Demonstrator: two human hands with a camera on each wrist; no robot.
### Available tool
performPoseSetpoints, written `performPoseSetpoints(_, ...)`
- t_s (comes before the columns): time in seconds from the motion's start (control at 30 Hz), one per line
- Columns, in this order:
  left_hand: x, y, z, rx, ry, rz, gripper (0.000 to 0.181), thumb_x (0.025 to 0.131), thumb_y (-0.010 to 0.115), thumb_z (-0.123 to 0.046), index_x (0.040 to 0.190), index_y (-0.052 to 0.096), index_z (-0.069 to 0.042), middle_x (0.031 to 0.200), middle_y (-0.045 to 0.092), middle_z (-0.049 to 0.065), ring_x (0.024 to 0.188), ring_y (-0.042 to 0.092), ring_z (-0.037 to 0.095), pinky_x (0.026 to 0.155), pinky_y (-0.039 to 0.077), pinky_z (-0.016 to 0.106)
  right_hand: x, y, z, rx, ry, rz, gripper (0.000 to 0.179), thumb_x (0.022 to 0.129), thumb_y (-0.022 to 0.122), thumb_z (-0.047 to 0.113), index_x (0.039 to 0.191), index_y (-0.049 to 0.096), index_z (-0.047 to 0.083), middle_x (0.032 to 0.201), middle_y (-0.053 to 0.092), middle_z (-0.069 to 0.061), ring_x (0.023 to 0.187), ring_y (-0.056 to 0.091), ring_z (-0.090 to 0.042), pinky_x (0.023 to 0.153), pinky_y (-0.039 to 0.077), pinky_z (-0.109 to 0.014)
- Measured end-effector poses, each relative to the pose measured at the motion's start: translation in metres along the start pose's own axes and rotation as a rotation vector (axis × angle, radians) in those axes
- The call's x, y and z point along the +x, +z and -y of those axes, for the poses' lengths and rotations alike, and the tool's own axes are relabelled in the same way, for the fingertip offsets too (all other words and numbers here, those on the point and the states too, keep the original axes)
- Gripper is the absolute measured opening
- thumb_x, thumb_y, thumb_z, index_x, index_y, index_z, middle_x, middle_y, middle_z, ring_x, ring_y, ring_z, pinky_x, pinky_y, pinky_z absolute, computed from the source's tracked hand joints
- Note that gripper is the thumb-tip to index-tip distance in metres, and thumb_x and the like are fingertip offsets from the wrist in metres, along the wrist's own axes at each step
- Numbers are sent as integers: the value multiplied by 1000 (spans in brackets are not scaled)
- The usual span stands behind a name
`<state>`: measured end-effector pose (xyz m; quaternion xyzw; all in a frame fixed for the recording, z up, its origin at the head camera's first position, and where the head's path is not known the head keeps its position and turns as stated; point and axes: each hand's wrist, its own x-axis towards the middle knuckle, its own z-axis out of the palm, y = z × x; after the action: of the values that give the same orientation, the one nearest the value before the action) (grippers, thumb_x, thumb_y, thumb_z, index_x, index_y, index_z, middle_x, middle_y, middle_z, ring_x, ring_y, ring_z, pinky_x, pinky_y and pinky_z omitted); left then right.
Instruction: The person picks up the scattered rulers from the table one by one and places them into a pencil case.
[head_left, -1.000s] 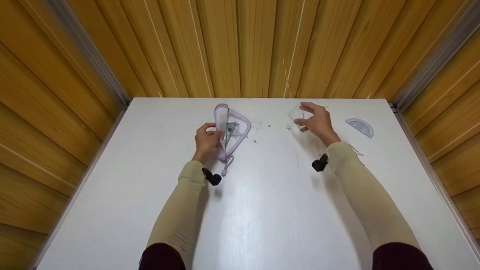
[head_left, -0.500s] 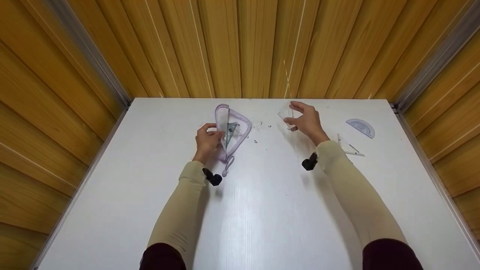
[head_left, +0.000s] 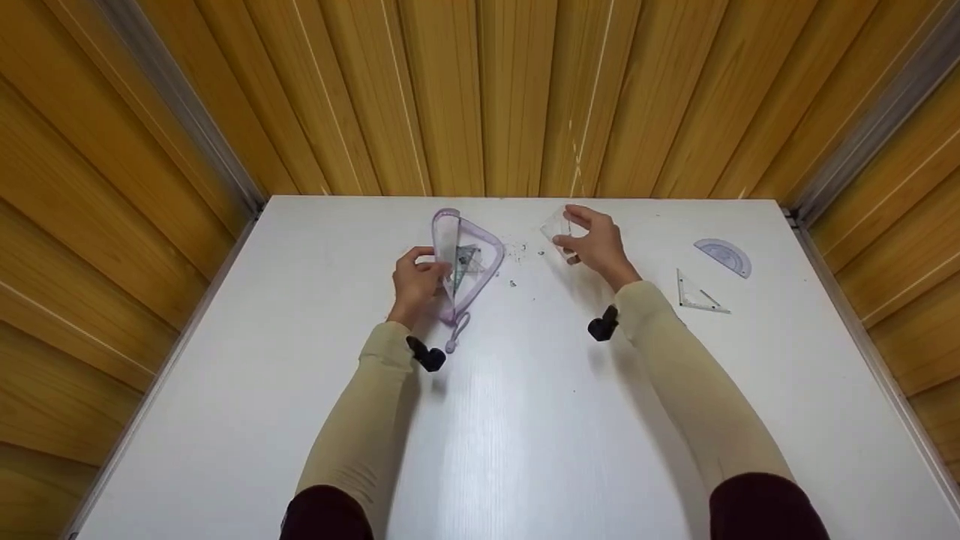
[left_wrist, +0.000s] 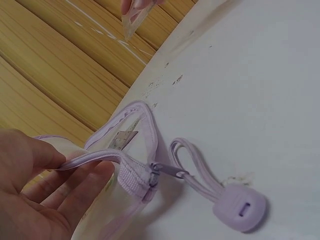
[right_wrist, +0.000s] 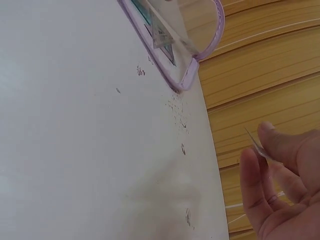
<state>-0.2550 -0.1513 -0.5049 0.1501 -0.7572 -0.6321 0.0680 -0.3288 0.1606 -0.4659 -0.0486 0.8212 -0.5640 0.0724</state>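
A see-through zip pouch (head_left: 491,259) with lilac edging stands spread at the mouth near the back of the table. My left hand (head_left: 416,285) pinches one side of its rim between thumb and fingers. Inside lie a dark set square (head_left: 466,257) and a teal-edged strip (right_wrist: 142,11), partly covered by the pouch wall. To the right, my right hand (head_left: 598,244) pinches a clear plastic set square (head_left: 553,229), raised above the table and apart from the pouch. In the right wrist view that piece is seen almost edge-on, so its full outline is hidden.
Farther right on the white table (head_left: 525,420) lie a bluish protractor (head_left: 724,256) and another clear set square (head_left: 699,301). A lilac zip pull (left_wrist: 240,207) hangs from the pouch. Dark marks dot the tabletop beside it. Wood-patterned walls (head_left: 510,97) enclose the back and sides.
My right hand has moved left toward the pouch, carrying the clear set square. The set square lying on the table has come out from behind my right arm. My left hand stays put.
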Motion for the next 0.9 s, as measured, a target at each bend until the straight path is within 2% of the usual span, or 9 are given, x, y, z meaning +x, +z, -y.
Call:
performPoseSetpoints(0.13, 0, 0, 1, -16, 2, 5, 33, 94, 70, -4, 126, 65, 0, 98, 76, 17, 74, 72, 20, 61, 58, 31, 0, 7, 3, 17, 8, 4, 67, 95, 74, 8, 155, 45, 14, 156, 50, -5, 90, 72, -27, 67, 60, -29)
performPoseSetpoints(0.33, 1, -1, 2, -10, 2, 8, 34, 93, 73, -5, 126, 65, 0, 97, 77, 15, 74, 71, 19, 59, 57, 28, 2, 19, 8, 23, 15, 2, 62, 98, 71, 9, 155, 47, 16, 154, 52, -2, 85, 69, -22, 66, 60, -28)
performPoseSetpoints(0.47, 1, -1, 1, -1, 15, 3, 35, 92, 73, -5, 125, 66, 1, 96, 77, 15, 73, 69, 19, 56, 53, 26, 4, 26, 9, 36, -6, -8, 61, 95, 73, 5, 151, 52, 14, 150, 56, -4, 80, 70, -20, 63, 59, -27)
performPoseSetpoints(0.67, 1, -2, 0, -32, -5, 22, 39, 92, 74, -6, 129, 64, 1, 99, 76, 15, 80, 71, 22, 60, 57, 29, 7, 39, 11, 61, -33, -11, 60, 91, 76, 0, 146, 56, 10, 143, 61, -11, 75, 72, -19, 62, 59, -27)
performPoseSetpoints(0.9, 0, -2, 0, -22, -13, 20, 38, 92, 73, -7, 129, 64, 0, 99, 76, 15, 80, 71, 22, 62, 56, 29, 10, 54, 12, 49, -23, -14, 60, 90, 78, 1, 146, 57, 10, 137, 64, -13, 77, 72, -20, 62, 60, -28)
